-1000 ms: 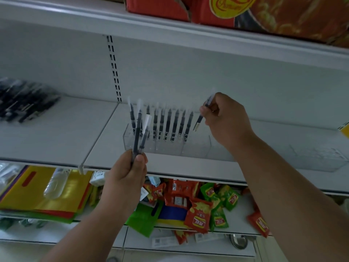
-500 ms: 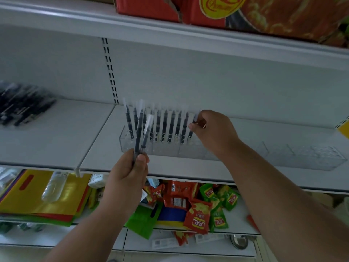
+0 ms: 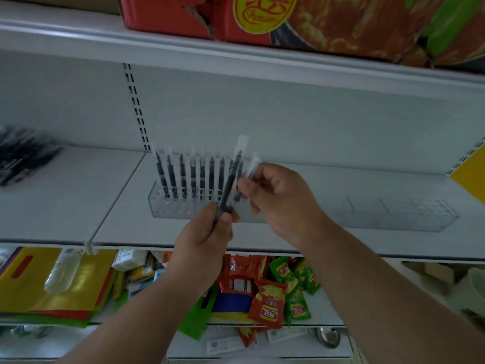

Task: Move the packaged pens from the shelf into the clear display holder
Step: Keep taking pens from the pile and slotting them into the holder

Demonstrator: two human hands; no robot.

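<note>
A long clear display holder [image 3: 168, 207] lies on the white shelf [image 3: 78, 206], with several packaged black pens [image 3: 193, 177] standing upright in its left end. My left hand [image 3: 204, 237] grips a packaged pen [image 3: 232, 174] that points up and to the right in front of the holder. My right hand [image 3: 278, 200] is right beside it and pinches another packaged pen [image 3: 252, 166] by its upper part. More packaged pens [image 3: 23, 156] lie in a blurred pile at the shelf's far left.
The holder's right part [image 3: 393, 214] holds no pens. A red carton [image 3: 288, 19] sits on the shelf above. Snack packets [image 3: 267, 303] and yellow bags [image 3: 65, 285] fill the shelf below. A yellow tag [image 3: 469, 174] hangs at the right edge.
My right hand set a pen into the holder, then drew back to my left hand and took hold of another pen there. My left hand shifted right with its pens.
</note>
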